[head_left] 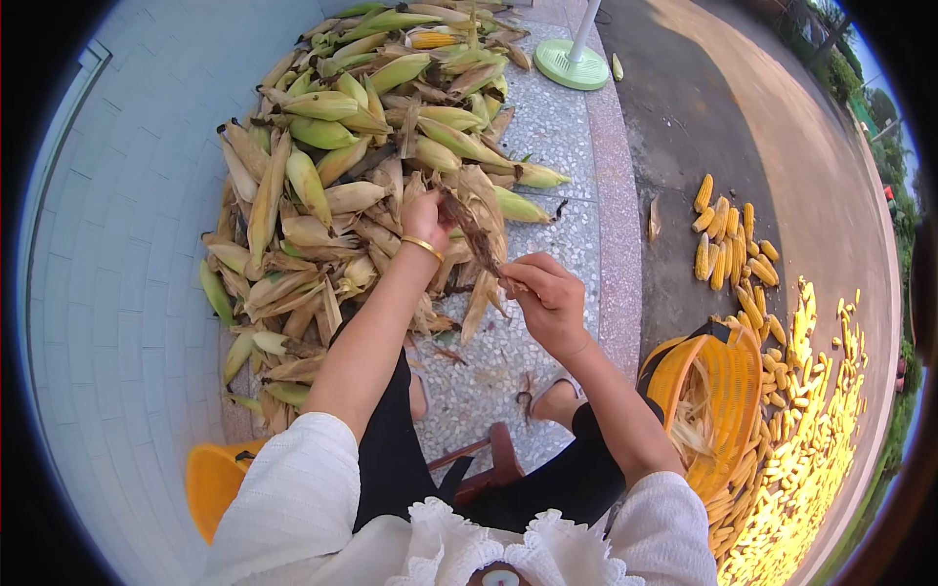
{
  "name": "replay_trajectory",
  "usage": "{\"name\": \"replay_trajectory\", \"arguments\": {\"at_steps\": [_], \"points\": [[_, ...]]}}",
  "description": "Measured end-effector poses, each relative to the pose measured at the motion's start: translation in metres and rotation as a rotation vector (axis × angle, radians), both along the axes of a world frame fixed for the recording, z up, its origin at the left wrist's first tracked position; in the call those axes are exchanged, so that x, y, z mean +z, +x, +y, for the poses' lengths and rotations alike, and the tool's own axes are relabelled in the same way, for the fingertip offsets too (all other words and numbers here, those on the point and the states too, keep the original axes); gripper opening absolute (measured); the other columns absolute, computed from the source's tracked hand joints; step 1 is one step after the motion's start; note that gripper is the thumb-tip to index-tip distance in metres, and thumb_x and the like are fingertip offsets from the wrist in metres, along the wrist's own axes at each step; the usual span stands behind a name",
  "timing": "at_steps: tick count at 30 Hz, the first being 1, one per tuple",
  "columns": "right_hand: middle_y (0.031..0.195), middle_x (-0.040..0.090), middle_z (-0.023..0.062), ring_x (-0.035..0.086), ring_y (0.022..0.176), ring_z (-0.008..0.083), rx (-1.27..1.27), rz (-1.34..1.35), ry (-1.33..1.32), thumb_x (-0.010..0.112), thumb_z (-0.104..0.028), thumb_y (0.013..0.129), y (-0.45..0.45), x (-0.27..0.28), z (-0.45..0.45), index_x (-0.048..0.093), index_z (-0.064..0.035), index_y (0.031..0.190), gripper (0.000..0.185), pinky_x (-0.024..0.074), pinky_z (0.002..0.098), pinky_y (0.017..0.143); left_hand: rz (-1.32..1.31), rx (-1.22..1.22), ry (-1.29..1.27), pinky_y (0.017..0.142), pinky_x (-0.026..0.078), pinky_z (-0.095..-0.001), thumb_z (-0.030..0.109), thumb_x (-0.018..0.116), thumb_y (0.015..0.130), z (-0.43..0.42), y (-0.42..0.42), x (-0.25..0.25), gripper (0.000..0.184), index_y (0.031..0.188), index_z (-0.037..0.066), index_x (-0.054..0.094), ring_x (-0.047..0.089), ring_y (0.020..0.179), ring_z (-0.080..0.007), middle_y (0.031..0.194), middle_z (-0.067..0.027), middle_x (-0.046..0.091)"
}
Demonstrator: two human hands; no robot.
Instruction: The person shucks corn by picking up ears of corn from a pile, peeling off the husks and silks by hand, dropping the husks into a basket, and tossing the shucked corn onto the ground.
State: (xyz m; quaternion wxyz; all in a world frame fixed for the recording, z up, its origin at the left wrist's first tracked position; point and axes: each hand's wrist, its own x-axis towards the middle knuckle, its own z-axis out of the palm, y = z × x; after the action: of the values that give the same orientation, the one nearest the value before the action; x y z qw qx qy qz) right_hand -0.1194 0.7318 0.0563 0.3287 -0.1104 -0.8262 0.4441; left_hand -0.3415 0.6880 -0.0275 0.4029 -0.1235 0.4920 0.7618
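- Head view, centre: a dark brown, dried piece of corn [471, 232] slants between the two hands above the lower right edge of a heap; whether it is a thin ear or only husk cannot be told.
- Left hand [427, 219]: its grip is closed around the upper end of this piece, the fingers partly hidden; a yellow bracelet [423, 246] encircles the wrist.
- Right hand [547, 301]: its grip pinches the lower end of the piece between thumb and fingers.
- Beside the piece: pale dry husk [486, 210] hangs along its right side.
- Heap of unhusked corn [318, 181]: green and straw-coloured ears lie across one another on the speckled floor [572, 166], near the pale tiled wall [127, 273]; one ear near the top [430, 40] shows bare yellow kernels.
- Upper edge: a pale green round base [572, 64] carries a white pole.
- Right side: an orange basket [735, 391] is tilted and contains pale husks [694, 415]; beyond it, bare yellow cobs [796, 459] spread over the pavement [674, 146], with a smaller cluster [731, 239] above.
- Lower left: a second orange container [210, 483] is partly covered by a white sleeve [293, 483].
- Lower centre: part of a reddish-brown stool [503, 452] shows between black-clad legs.
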Motion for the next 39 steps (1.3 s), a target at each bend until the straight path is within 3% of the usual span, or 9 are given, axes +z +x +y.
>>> {"name": "replay_trajectory", "arguments": {"at_steps": [11, 13, 18, 24, 30, 33, 34, 36, 39], "points": [[0.093, 0.058, 0.002, 0.054, 0.083, 0.0119, 0.25, 0.108, -0.402, 0.058, -0.01, 0.09, -0.042, -0.013, 0.005, 0.062, 0.0013, 0.095, 0.013, 0.0444, 0.0248, 0.074, -0.099, -0.301, 0.244, 0.054, 0.048, -0.033, 0.021, 0.049, 0.093, -0.002, -0.004, -0.025, 0.023, 0.082, 0.001, 0.054, 0.057, 0.058, -0.022, 0.068, -0.0108, 0.057], [0.083, 0.057, -0.0006, 0.051, 0.071, 0.0081, 0.348, -0.285, -0.929, 0.057, -0.012, 0.091, -0.04, -0.009, 0.0, 0.062, 0.0014, 0.092, 0.015, 0.0427, 0.022, 0.065, -0.063, -0.249, 0.187, 0.052, 0.047, -0.0325, 0.021, 0.049, 0.092, -0.004, -0.015, -0.041, 0.023, 0.08, 0.002, 0.054, 0.054, 0.056, -0.0209, 0.067, -0.0095, 0.055], [0.076, 0.057, -0.0007, 0.041, 0.058, 0.0032, 0.294, -0.136, -0.853, 0.057, -0.015, 0.091, -0.026, -0.01, -0.025, 0.062, 0.0019, 0.089, 0.018, 0.0334, 0.02, 0.051, -0.047, 0.278, -0.28, 0.046, 0.037, -0.0309, 0.017, 0.043, 0.09, -0.009, -0.038, -0.015, 0.022, 0.071, 0.007, 0.048, 0.042, 0.046, -0.0165, 0.06, -0.0027, 0.047], [0.079, 0.061, 0.0072, 0.037, 0.05, 0.0041, 0.286, -0.116, -1.037, 0.057, -0.015, 0.09, 0.048, 0.017, -0.039, 0.062, 0.0023, 0.09, 0.018, 0.0306, 0.0208, 0.046, -0.126, 0.514, -0.16, 0.042, 0.022, -0.0306, 0.011, 0.036, 0.087, -0.08, -0.103, -0.042, 0.025, 0.063, 0.012, 0.032, 0.024, 0.041, -0.0137, 0.055, 0.0007, 0.031], [0.08, 0.059, 0.0082, 0.041, 0.052, 0.0071, 0.208, -0.002, -1.326, 0.056, -0.015, 0.089, 0.08, 0.025, -0.022, 0.061, 0.0005, 0.092, 0.016, 0.0343, 0.0222, 0.047, -0.084, 0.257, -0.161, 0.041, 0.022, -0.0277, 0.012, 0.038, 0.091, -0.107, -0.117, -0.073, 0.02, 0.071, 0.012, 0.038, 0.027, 0.044, -0.0116, 0.058, 0.0018, 0.034], [0.076, 0.057, 0.0081, 0.034, 0.046, 0.0058, 0.158, 0.242, -1.275, 0.053, -0.02, 0.091, 0.083, 0.014, 0.019, 0.058, -0.0022, 0.085, 0.019, 0.0355, 0.0235, 0.046, 0.276, -0.383, -0.375, 0.058, 0.05, -0.0368, 0.023, 0.056, 0.086, -0.086, -0.075, -0.027, 0.021, 0.093, 0.003, 0.051, 0.059, 0.064, -0.0258, 0.075, -0.0084, 0.056], [0.074, 0.056, 0.0077, 0.031, 0.045, 0.0055, 0.124, 0.271, -1.278, 0.051, -0.021, 0.092, 0.081, 0.008, 0.034, 0.056, -0.0032, 0.082, 0.021, 0.0356, 0.0241, 0.046, 0.268, -0.4, -0.367, 0.058, 0.05, -0.0368, 0.023, 0.056, 0.086, -0.087, -0.068, -0.028, 0.021, 0.093, 0.003, 0.051, 0.059, 0.064, -0.0258, 0.075, -0.0084, 0.056], [0.073, 0.056, 0.0076, 0.028, 0.044, 0.0048, 0.027, 0.221, -1.256, 0.051, -0.023, 0.092, 0.073, -0.005, 0.05, 0.055, -0.0042, 0.079, 0.023, 0.0341, 0.0232, 0.045, 1.431, -0.415, -1.1, 0.085, 0.046, -0.0456, 0.027, 0.062, 0.082, -0.076, -0.058, -0.034, 0.049, 0.119, 0.0, 0.044, 0.056, 0.099, -0.0358, 0.106, -0.0196, 0.054], [0.075, 0.057, 0.008, 0.028, 0.044, 0.0048, 0.066, 0.137, -1.238, 0.051, -0.023, 0.092, 0.055, -0.01, 0.056, 0.055, -0.0043, 0.079, 0.023, 0.0323, 0.0218, 0.045, 1.52, -0.646, -0.736, 0.102, 0.032, -0.0456, 0.032, 0.071, 0.071, -0.059, 0.002, 0.037, 0.082, 0.137, 0.006, 0.03, 0.038, 0.124, -0.0345, 0.132, -0.0189, 0.04]]}}
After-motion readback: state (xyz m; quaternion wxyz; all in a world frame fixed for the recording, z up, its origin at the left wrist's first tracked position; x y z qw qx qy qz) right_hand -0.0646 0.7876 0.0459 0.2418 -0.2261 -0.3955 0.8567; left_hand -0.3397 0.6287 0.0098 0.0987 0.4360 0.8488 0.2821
